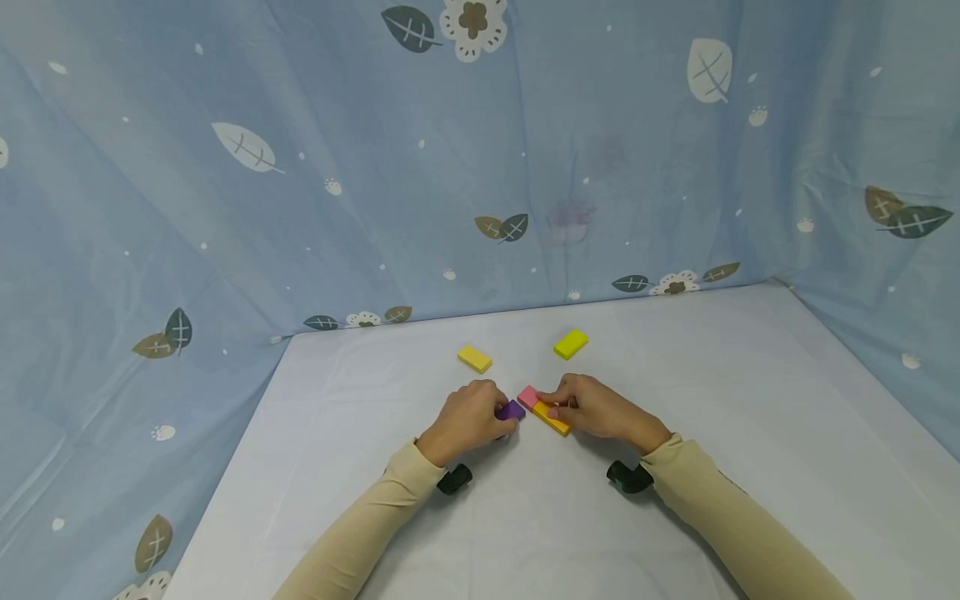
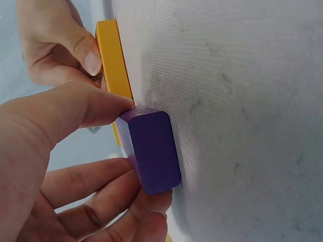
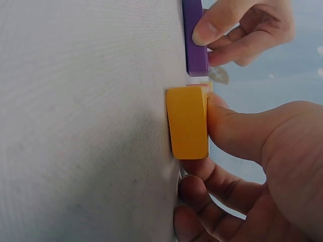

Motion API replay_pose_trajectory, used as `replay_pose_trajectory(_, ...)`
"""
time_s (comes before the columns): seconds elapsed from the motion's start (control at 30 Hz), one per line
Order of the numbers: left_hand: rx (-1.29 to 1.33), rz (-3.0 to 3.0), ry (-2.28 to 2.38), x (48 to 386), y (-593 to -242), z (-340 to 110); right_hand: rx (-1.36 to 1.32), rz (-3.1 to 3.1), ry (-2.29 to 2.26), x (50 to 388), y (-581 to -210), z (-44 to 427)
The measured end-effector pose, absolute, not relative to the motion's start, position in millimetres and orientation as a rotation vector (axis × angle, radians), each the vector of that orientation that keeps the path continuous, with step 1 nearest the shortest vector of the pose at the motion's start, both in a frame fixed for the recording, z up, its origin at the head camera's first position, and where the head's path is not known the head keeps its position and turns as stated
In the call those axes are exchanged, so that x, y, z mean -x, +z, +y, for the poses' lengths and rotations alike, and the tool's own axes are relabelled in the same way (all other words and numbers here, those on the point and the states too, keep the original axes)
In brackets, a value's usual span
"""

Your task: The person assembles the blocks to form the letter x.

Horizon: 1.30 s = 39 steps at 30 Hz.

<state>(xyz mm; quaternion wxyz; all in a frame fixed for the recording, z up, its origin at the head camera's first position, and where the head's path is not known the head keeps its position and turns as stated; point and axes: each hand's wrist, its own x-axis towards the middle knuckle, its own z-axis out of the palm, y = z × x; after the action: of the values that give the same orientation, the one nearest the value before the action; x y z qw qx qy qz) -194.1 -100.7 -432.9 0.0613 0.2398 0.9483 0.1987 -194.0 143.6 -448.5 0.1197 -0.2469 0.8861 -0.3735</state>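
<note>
My left hand [image 1: 468,418] pinches a purple block [image 1: 512,410] between thumb and fingers. Its smooth, rounded end face [image 2: 154,151] points at the camera in the left wrist view, and the block lies on or just over the white tabletop. Across from it, my right hand [image 1: 596,406] grips an orange block [image 1: 553,419] with the thumb along one side and fingers on the other. A pink block [image 1: 528,397] sits at the far end of the orange one, seeming to touch it. Between the purple and pink blocks a small gap shows in the head view.
Farther back on the white table [image 1: 360,400] lie a pale yellow block [image 1: 475,358], left, and a lime-yellow block [image 1: 571,343], right. Dark wrist devices [image 1: 454,479] sit beneath both wrists. A blue patterned cloth [image 1: 420,175] hangs behind the table.
</note>
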Motion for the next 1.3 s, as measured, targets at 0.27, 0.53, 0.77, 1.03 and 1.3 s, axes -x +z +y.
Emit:
replay_pose_trajectory(0.27, -0.708, 2.869, 0.592, 195.2, -433.5, -99.0, 0.72, 2.583, -1.098, 193.6, -447.9, 143.5)
replay_pose_trajectory(0.53, -0.705, 2.861, 0.611, 194.7, -433.6, -97.1, 0.735, 2.593, -1.093, 193.9, -448.4, 143.1)
replay_pose_trajectory(0.77, -0.706, 2.847, 0.619, 194.5, -432.0, -95.1, 0.752, 2.591, -1.109, 194.0, -449.0, 143.8)
replay_pose_trajectory(1.03, -0.719, 2.86, 0.613, 195.3, -432.9, -94.0, 0.729, 2.578, -1.129, 193.8, -448.2, 143.3)
replay_pose_trajectory(1.3, -0.724, 2.864, 0.61, 195.1, -433.7, -93.5, 0.721, 2.572, -1.131, 194.0, -448.5, 142.5)
